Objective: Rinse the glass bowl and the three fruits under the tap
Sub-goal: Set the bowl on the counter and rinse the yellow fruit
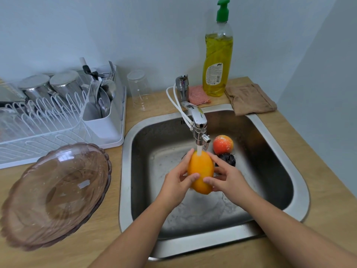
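An orange-yellow mango (201,171) is held over the steel sink (289,163), directly under the tap (199,120), whose white stream lands on its top end. My left hand (177,182) grips its left side and my right hand (226,178) grips its right side, thumbs across the front. A wet red-orange fruit (223,144) lies at the back of the basin, beside the dark drain (229,159). The tinted glass bowl (56,194) rests tilted on the counter, left of the sink. No third fruit is in sight.
A white dish rack (58,120) with steel cups and cutlery stands at the back left, an upturned glass (139,89) beside it. Behind the sink are a yellow dish-soap bottle (218,60), a pink sponge (198,94) and a brown cloth (250,98).
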`<state>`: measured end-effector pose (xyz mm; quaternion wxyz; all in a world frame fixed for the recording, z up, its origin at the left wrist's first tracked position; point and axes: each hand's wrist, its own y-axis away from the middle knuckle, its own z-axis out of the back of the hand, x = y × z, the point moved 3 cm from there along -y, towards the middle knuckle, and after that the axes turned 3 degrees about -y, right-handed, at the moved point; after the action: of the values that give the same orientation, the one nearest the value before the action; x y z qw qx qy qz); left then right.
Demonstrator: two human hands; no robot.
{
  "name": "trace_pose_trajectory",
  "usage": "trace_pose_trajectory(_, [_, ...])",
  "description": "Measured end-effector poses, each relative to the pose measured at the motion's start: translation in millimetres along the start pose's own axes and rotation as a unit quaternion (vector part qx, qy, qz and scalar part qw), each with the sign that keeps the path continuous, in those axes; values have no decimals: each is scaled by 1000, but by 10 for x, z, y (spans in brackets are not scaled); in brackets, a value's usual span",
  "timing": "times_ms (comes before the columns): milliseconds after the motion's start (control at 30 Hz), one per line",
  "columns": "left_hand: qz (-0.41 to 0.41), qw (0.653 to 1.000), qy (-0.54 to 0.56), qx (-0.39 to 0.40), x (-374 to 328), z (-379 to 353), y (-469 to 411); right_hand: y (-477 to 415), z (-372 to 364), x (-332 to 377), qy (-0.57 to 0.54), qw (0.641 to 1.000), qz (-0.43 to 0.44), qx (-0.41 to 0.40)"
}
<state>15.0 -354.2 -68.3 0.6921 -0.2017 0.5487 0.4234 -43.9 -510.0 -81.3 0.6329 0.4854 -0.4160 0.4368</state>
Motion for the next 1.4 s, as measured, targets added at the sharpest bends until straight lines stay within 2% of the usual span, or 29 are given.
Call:
trace_pose_trajectory(200, [26, 988, 151, -5, 86, 4, 8, 4, -40, 66, -67, 994, -63, 54])
trace_pose_trajectory(300, [60, 986, 155, -4, 111, -38, 22, 1, -73, 63, 10, 995, -53, 81])
trace_pose_trajectory(400, [91, 991, 94, 18, 125, -3, -24, 16, -75, 58, 84, 995, -38, 39])
trace_pose_trajectory(467, [109, 989, 94, 38, 102, 12, -55, 43, -52, 75, 151, 988, -21, 0])
trace_pose_trajectory(567, [141, 972, 186, 33, 38, -22, -58, 91, -39, 205, 278, 959, 47, -15])
trace_pose_trajectory(667, [149, 954, 258, 15, 19, -77, -38, 79, -41, 230, 319, 943, 91, 9])
trace_pose_trajectory(767, [135, 959, 251, 5, 33, -47, -27, 52, 5, 144, 252, 965, 68, 38])
trace_pose_trajectory(900, [122, 949, 284, 65, 22, 29, -12, 38, 29, 70, 128, 988, 44, 81])
trace_pose_trajectory(1000, [124, 941, 306, 76, 8, 64, -35, 26, 26, 98, 76, 994, 59, 45])
trace_pose_trajectory(1100, [143, 938, 313, 44, -40, 22, -73, 50, 33, 156, 147, 981, 120, -49])
trace_pose_trajectory(1167, [146, 944, 296, 10, -41, 6, -88, 59, 21, 162, 201, 966, 153, -54])
trace_pose_trajectory(1233, [139, 943, 302, 10, -15, 26, -82, 53, 53, 148, 158, 978, 133, -41])
trace_pose_trajectory(1333, [127, 927, 343, 85, 2, 107, -61, 35, 70, 109, 106, 991, 70, 30])
trace_pose_trajectory(1400, [126, 926, 332, 129, -15, 144, -60, 35, 44, 91, 81, 993, 43, 71])
